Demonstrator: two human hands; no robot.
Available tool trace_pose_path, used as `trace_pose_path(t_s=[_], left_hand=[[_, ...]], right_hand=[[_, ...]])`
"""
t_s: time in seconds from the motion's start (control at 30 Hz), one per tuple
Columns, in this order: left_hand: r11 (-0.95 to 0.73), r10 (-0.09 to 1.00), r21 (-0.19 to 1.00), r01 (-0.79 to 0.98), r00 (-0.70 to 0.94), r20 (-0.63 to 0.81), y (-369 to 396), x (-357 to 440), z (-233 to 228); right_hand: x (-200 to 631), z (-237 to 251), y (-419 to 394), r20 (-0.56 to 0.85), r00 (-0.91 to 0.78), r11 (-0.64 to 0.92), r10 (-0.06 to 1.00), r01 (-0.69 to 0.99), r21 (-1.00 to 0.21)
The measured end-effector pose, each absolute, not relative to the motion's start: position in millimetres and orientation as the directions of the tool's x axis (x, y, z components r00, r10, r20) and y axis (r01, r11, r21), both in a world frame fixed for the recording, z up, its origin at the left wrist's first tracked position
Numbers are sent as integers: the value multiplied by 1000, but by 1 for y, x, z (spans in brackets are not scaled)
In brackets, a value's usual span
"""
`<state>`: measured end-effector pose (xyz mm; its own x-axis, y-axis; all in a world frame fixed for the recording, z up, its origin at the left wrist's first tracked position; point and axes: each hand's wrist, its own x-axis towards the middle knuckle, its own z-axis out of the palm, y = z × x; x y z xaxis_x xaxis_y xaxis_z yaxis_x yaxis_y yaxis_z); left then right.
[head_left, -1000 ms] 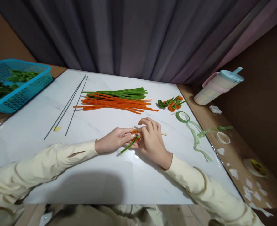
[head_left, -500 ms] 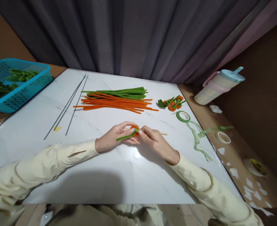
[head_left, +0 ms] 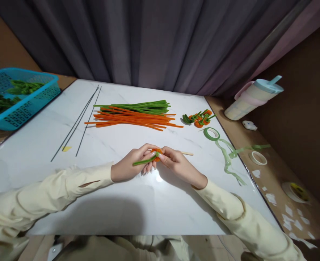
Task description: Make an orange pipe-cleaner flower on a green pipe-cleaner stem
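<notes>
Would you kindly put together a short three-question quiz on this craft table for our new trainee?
1. True or false: both hands grip the small orange and green pipe-cleaner piece.
2. Which lies nearer the blue plastic basket: A) the thin dark wire rods, B) the green tape roll?
3. Fill in: the loose straight pipe cleaners are green and ____.

Key
1. True: the left hand and right hand meet on it above the white marble-look table.
2. A.
3. Orange.
</notes>
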<state>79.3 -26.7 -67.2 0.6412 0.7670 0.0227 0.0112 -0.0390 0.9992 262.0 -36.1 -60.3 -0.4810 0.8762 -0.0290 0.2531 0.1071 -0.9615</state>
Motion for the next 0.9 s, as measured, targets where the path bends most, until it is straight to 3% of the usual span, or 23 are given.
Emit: trace_pose_path(t_s=[0.23, 0.47, 0.7, 0.9], left_hand=[[-172, 771, 982, 79, 631, 85, -28, 79, -70], [21, 767, 1000, -12, 641, -9, -20, 80, -73], [102, 757, 995, -3, 649, -76, -13, 73, -62], [317, 671, 948, 17, 702, -237, -4, 69, -58]], right_hand=[[261, -62, -37, -13, -448, 123, 894, 274, -954], [266, -64, -28, -134, -531, -80, 837, 123, -989], [268, -65, -27, -149, -540, -130, 828, 74, -989], [272, -63, -25, -201, -598, -167, 776, 111, -980]])
